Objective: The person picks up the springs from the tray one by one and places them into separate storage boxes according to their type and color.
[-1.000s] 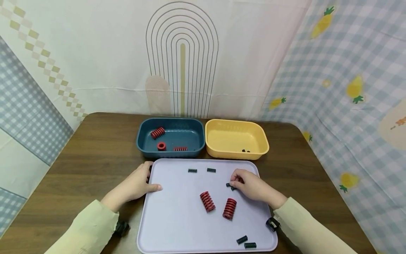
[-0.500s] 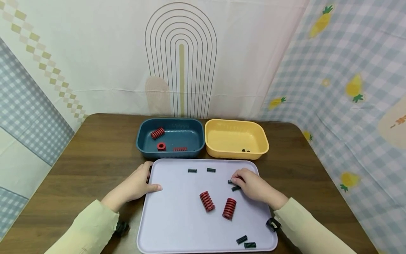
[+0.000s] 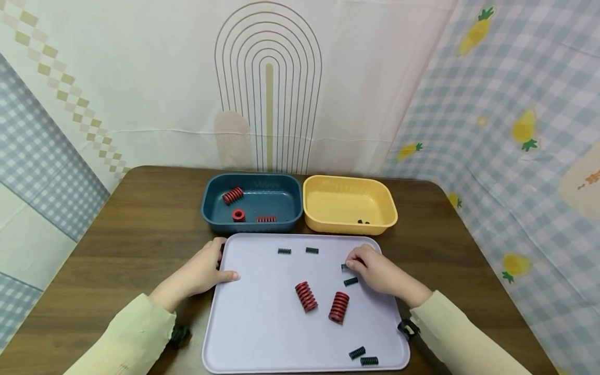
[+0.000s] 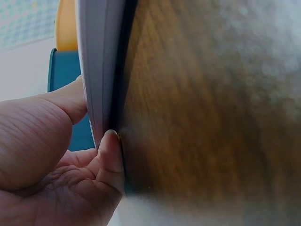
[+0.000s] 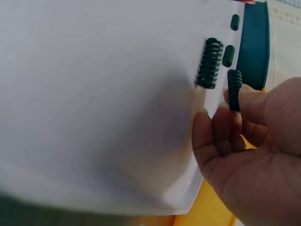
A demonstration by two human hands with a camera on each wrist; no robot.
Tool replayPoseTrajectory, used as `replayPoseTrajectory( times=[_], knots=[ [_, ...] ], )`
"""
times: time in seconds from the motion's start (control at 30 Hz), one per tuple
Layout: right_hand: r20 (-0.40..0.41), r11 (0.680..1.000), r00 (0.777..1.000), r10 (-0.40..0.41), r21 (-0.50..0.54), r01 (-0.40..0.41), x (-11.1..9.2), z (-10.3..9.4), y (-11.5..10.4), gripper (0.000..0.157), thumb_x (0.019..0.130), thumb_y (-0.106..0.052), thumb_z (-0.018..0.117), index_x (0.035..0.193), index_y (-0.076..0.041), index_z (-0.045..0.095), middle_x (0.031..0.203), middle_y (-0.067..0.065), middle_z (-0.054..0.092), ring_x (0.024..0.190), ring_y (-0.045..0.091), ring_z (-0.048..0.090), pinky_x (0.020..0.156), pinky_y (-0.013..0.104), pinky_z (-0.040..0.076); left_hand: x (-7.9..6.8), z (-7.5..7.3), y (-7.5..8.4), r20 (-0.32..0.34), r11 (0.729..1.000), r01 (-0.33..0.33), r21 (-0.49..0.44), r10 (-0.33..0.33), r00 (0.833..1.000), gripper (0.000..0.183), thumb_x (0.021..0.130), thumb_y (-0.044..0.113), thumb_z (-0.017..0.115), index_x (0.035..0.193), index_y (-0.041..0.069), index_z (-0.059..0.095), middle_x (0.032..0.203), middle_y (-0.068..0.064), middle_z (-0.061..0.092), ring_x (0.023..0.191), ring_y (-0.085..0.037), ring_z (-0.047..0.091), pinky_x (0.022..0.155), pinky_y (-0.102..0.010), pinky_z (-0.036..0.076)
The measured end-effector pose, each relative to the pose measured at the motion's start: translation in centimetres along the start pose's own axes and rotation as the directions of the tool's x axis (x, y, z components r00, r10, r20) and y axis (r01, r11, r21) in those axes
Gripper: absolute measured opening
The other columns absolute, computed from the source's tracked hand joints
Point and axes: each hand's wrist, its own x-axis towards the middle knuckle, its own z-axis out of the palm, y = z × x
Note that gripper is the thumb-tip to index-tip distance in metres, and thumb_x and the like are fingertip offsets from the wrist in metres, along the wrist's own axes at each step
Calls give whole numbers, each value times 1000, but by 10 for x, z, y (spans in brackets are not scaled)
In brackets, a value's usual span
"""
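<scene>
My right hand [image 3: 375, 271] pinches a small dark green spring [image 5: 234, 89] between thumb and fingers, over the right part of the pale lilac tray [image 3: 258, 317]. Just below it on the tray lies another green spring [image 3: 350, 282]. Two thick red springs [image 3: 306, 297] rest near the tray's middle. Along the far edge are two more green springs [image 3: 312, 250]; a further pair [image 3: 369, 361] lies at the near right corner. At the tray's left edge my left hand [image 3: 203, 271] grips the rim, thumb on top and fingers against the outer side.
Behind the tray stand a blue bin [image 3: 276, 228] with red springs in it and a yellow bin [image 3: 347, 229] with small dark pieces. Both sit on a brown wooden table [image 3: 140, 224]. A patterned cloth [image 3: 164, 88] hangs behind.
My right hand has shifted slightly right and away, the pinched green spring with it. The green spring beside it is now uncovered. My left hand has stayed on the tray rim.
</scene>
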Motion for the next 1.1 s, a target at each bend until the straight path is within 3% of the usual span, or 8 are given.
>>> replayPoseTrajectory(
  times=[0.23, 0.53, 0.8, 1.0, 1.1],
  knots=[
    [13, 999, 1000, 0, 33, -1, -1, -5, -4, 9, 99, -16, 57, 91, -15, 62, 89, -3, 53, 83, 13, 49, 74, 33, 45, 0, 1, 0, -1, 1000, -1, 2, 1, 1000, 95, 77, 44, 80, 141, -7, 30, 117, -20, 49, 102, -28, 52, 93, -49, 44],
    [-153, 992, 988, 30, 126, -10, 14, -40, -9, 10, 99, -20, 58, 99, -13, 65, 87, 3, 61, 76, 16, 52, 65, 31, 46, 0, 0, 0, -1, 1000, -4, 8, 4, 1000, 96, 78, 44, 80, 141, -7, 29, 118, -20, 49, 103, -28, 53, 93, -49, 44],
    [-239, 993, 967, 82, 99, -60, 33, -61, -7, 14, 100, -19, 55, 107, -9, 62, 98, 11, 65, 81, 20, 55, 71, 37, 47, -1, 0, 1, 0, 1000, -15, 1, 15, 1000, 94, 79, 43, 79, 141, -7, 30, 120, -22, 49, 105, -30, 52, 94, -49, 43],
    [-283, 993, 953, 113, 62, -99, 51, -63, 1, 15, 100, -17, 55, 108, -6, 62, 98, 9, 64, 84, 23, 57, 71, 38, 49, -1, -1, 2, -7, 1000, -12, 1, 12, 1000, 95, 78, 44, 80, 141, -7, 30, 120, -22, 49, 106, -30, 52, 95, -50, 43],
    [-267, 992, 956, 124, 54, -114, 57, -60, 4, 16, 100, -16, 55, 108, -4, 62, 100, 10, 64, 87, 24, 58, 72, 39, 50, -2, -1, 1, -7, 1000, -11, 0, 11, 1000, 95, 77, 44, 80, 140, -7, 30, 120, -22, 48, 106, -30, 52, 95, -50, 43]
  ],
)
